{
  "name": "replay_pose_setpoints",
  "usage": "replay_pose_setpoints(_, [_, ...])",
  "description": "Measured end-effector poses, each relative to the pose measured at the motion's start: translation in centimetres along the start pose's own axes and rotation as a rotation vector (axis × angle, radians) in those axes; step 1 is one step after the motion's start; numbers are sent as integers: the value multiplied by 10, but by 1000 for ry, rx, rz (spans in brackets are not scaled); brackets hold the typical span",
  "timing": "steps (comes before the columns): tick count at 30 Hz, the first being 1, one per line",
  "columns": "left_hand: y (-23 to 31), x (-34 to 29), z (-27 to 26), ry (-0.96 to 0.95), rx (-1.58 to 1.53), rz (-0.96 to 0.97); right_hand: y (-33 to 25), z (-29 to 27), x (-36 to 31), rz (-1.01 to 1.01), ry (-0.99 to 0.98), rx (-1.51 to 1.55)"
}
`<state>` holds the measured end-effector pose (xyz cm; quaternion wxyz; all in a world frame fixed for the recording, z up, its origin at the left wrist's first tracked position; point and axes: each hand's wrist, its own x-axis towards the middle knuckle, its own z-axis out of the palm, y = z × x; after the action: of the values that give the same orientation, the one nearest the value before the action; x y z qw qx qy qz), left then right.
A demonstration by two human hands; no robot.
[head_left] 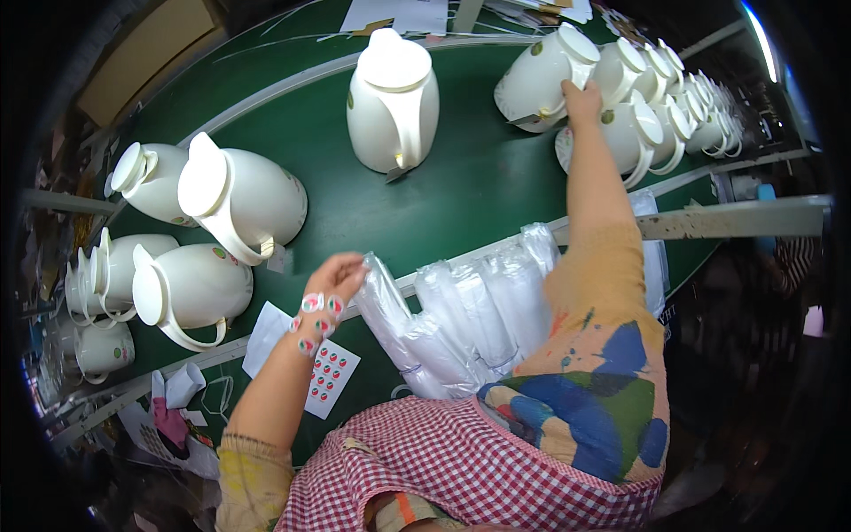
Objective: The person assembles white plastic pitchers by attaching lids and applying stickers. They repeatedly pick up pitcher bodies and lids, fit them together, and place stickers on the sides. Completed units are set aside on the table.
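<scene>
My right hand (582, 102) reaches to the far right and is closed on the handle of a white jug (532, 80), a lidded thermos-style one that leans to the right. My left hand (339, 277) has its fingers pinched at the upper end of a clear plastic bag (383, 288), one of several folded bags at the near edge of the belt. Small round red-and-green stickers (324, 326) cling to my left wrist. Beside that forearm lies a white sticker sheet (331, 379). Another white jug (394, 111) stands upright mid-belt, a small tag hanging from its handle.
More white jugs (244, 191) crowd the left side, and rows of them (638, 133) line the right. The green belt (328, 204) has raised metal rails. A metal bar (736, 219) juts in at right. Papers (399, 16) lie beyond the far rail, a cardboard box (146, 62) upper left.
</scene>
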<state>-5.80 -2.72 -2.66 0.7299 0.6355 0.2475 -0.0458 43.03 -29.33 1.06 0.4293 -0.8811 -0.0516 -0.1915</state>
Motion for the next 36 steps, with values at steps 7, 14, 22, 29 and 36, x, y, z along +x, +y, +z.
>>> replay_pose_setpoints(7, [107,122,52,93,40,277,-69,-19,-109,-227,139,227])
replay_pose_setpoints(14, [101,153,66,-102,-12,219,-162,-57,-225,-263,-743,510])
replay_pose_setpoints(22, [117,91,85,-149,-154,263,-194,-70,-241,-139,-1008,498])
replay_pose_setpoints(29, [112,56,83,-208,-290,246,-223,-101,-264,-78,-1069,497])
replay_pose_setpoints(36, [109,16,79,-253,-329,309,-248,-139,-297,-290,-922,549])
